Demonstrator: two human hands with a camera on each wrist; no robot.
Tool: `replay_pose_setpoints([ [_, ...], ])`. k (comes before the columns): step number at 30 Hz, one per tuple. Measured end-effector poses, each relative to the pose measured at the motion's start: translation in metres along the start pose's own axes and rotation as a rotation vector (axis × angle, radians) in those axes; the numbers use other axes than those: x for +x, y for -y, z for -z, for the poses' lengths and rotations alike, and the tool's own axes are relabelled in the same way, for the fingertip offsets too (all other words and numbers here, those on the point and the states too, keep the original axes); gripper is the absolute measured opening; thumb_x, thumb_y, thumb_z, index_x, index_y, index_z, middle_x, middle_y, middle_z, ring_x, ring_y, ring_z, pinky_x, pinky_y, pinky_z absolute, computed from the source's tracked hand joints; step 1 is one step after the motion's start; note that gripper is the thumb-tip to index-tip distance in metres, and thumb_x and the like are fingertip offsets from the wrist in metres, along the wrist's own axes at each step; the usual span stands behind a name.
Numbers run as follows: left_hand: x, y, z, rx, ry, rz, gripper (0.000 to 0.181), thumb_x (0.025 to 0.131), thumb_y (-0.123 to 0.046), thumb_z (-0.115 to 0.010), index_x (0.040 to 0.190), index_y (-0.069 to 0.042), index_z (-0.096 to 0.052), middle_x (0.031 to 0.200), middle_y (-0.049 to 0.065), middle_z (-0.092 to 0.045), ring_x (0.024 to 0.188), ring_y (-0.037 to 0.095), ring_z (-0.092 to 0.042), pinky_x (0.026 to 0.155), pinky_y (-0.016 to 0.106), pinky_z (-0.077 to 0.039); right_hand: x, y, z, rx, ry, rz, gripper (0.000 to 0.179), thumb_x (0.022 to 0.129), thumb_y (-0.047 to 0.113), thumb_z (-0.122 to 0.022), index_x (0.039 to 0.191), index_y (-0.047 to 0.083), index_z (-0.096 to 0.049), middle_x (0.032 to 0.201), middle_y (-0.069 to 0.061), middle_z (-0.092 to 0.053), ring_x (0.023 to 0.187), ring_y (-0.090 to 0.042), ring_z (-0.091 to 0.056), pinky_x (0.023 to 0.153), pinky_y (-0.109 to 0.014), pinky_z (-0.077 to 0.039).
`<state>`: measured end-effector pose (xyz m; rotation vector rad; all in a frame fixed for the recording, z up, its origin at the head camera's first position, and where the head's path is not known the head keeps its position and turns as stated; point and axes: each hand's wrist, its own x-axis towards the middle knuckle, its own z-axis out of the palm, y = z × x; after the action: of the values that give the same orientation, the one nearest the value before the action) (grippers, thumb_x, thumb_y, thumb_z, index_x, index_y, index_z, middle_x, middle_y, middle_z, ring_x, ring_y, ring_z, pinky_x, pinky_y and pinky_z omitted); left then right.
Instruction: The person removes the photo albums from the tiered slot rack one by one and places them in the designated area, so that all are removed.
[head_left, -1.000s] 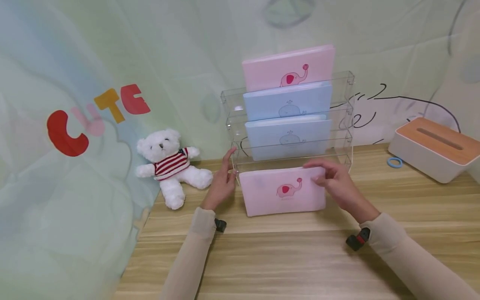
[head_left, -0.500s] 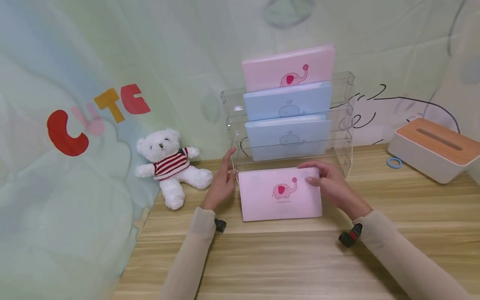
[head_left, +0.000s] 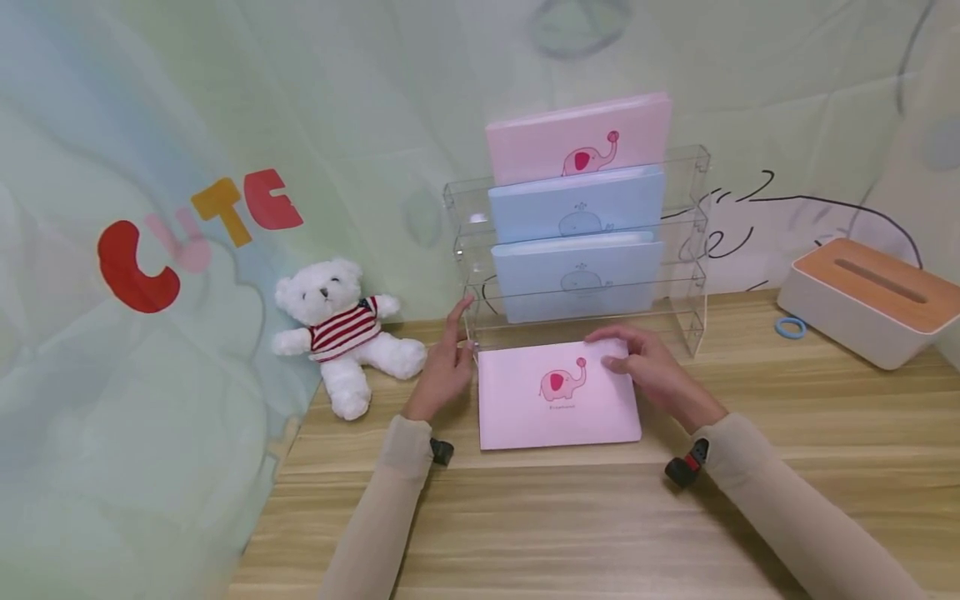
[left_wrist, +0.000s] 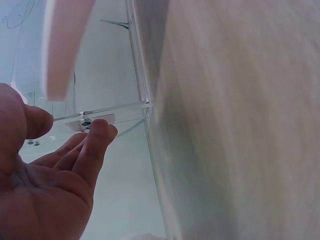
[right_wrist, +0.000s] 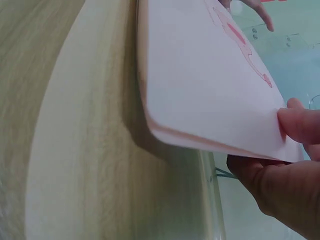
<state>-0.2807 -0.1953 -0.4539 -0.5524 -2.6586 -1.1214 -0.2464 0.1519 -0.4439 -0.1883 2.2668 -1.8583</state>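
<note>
My right hand [head_left: 651, 373] pinches a pink booklet [head_left: 525, 417] by its upper right corner. The booklet bears a red-eared elephant and leans back in front of a clear tiered rack [head_left: 682, 308]. Seen from the right wrist, thumb and fingers [right_wrist: 300, 125] lie on opposite faces of the booklet's corner. At the rack's left end, my left hand [head_left: 442, 375] grips the clear side panel [left_wrist: 125, 111] between thumb and fingers. Two blue booklets with whales, a lower one [head_left: 540, 292] and an upper one [head_left: 525, 208], stand in the rack below another pink elephant booklet [head_left: 532, 146] at the top.
Left of the rack, a white teddy bear [head_left: 345, 329] in a striped shirt sits against the fabric backdrop [head_left: 360, 108]. On the right stand a white tissue box [head_left: 840, 308] with a wooden lid and a small blue ring [head_left: 791, 327]. All rest on a wooden table [head_left: 562, 525].
The pink booklet in my right hand has tipped back, its lower edge shifting toward me and slightly left. My right hand has moved left with it; the left hand stays at the rack.
</note>
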Motion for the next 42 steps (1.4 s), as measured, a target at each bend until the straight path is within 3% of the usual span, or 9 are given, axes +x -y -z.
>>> replay_pose_setpoints([
  [11, 0.0, 0.0, 0.0, 0.009, -0.006, -0.004, 0.08, 0.109, -0.007, -0.051, 0.168, -0.047, -0.016, 0.105, 0.016, -0.073, 0.056, 0.012, -0.044, 0.058, 0.033, -0.045, 0.01, -0.007, 0.0, 0.02, 0.016, -0.06, 0.038, 0.104, -0.001, -0.056, 0.14, 0.002, -0.067, 0.157, -0.021, -0.053, 0.141, -0.038, -0.049, 0.102, -0.031, -0.049],
  [16, 0.0, 0.0, 0.0, 0.001, -0.004, 0.0, 0.078, 0.11, -0.007, -0.05, 0.168, -0.046, -0.017, 0.106, 0.02, -0.073, 0.057, 0.013, -0.044, 0.06, 0.035, -0.045, 0.014, -0.012, -0.001, 0.006, 0.029, -0.073, 0.039, 0.102, -0.004, -0.055, 0.138, 0.0, -0.068, 0.16, -0.022, -0.052, 0.146, -0.041, -0.046, 0.115, -0.047, -0.043],
  [20, -0.001, -0.001, 0.0, 0.002, -0.003, 0.007, 0.078, 0.11, -0.008, -0.05, 0.168, -0.048, -0.017, 0.108, 0.021, -0.073, 0.057, 0.013, -0.044, 0.06, 0.036, -0.044, 0.015, -0.015, 0.001, -0.023, 0.061, -0.054, 0.039, 0.102, -0.002, -0.054, 0.138, 0.0, -0.069, 0.162, -0.024, -0.051, 0.153, -0.044, -0.039, 0.126, -0.064, -0.029],
  [28, 0.0, -0.001, 0.0, -0.001, 0.005, 0.01, 0.078, 0.11, -0.008, -0.05, 0.168, -0.047, -0.016, 0.105, 0.021, -0.072, 0.056, 0.011, -0.043, 0.058, 0.032, -0.043, 0.014, -0.018, 0.011, -0.107, 0.168, 0.006, 0.038, 0.106, 0.011, -0.058, 0.141, 0.003, -0.069, 0.158, -0.025, -0.054, 0.155, -0.047, -0.038, 0.126, -0.074, -0.019],
  [32, 0.0, 0.0, 0.0, 0.003, 0.006, 0.015, 0.078, 0.11, -0.009, -0.05, 0.168, -0.047, -0.016, 0.107, 0.021, -0.073, 0.055, 0.011, -0.043, 0.057, 0.032, -0.043, 0.01, -0.017, 0.018, -0.168, 0.193, -0.001, 0.041, 0.106, 0.019, -0.061, 0.144, 0.008, -0.067, 0.161, -0.022, -0.052, 0.149, -0.043, -0.042, 0.118, -0.064, -0.037],
  [34, 0.0, -0.001, 0.0, 0.01, 0.009, 0.013, 0.078, 0.11, -0.009, -0.05, 0.169, -0.047, -0.016, 0.106, 0.02, -0.073, 0.055, 0.011, -0.043, 0.058, 0.032, -0.043, 0.007, -0.016, 0.023, -0.181, 0.199, -0.005, 0.043, 0.105, 0.021, -0.063, 0.147, 0.009, -0.066, 0.159, -0.021, -0.053, 0.134, -0.037, -0.051, 0.106, -0.051, -0.048],
  [37, 0.0, -0.001, 0.0, 0.017, 0.012, 0.011, 0.077, 0.11, -0.009, -0.048, 0.169, -0.046, -0.015, 0.103, 0.02, -0.072, 0.056, 0.011, -0.043, 0.059, 0.033, -0.044, 0.003, -0.013, 0.03, -0.212, 0.194, -0.005, 0.047, 0.105, 0.024, -0.066, 0.149, 0.009, -0.063, 0.147, -0.023, -0.061, 0.108, -0.027, -0.06, 0.088, -0.034, -0.052],
  [39, 0.0, -0.001, 0.0, 0.024, 0.015, 0.008, 0.077, 0.11, -0.008, -0.047, 0.169, -0.046, -0.014, 0.103, 0.02, -0.072, 0.056, 0.012, -0.044, 0.06, 0.034, -0.046, 0.001, -0.01, 0.035, -0.229, 0.188, 0.009, 0.048, 0.105, 0.022, -0.066, 0.15, 0.007, -0.062, 0.14, -0.026, -0.066, 0.098, -0.023, -0.063, 0.084, -0.031, -0.055],
  [42, 0.0, 0.0, 0.0, 0.025, 0.015, 0.008, 0.078, 0.11, -0.008, -0.048, 0.169, -0.046, -0.014, 0.108, 0.021, -0.073, 0.057, 0.012, -0.045, 0.062, 0.035, -0.047, -0.004, -0.005, 0.041, -0.282, 0.188, 0.014, 0.05, 0.105, 0.024, -0.066, 0.152, 0.007, -0.06, 0.138, -0.029, -0.069, 0.104, -0.026, -0.071, 0.09, -0.037, -0.058],
])
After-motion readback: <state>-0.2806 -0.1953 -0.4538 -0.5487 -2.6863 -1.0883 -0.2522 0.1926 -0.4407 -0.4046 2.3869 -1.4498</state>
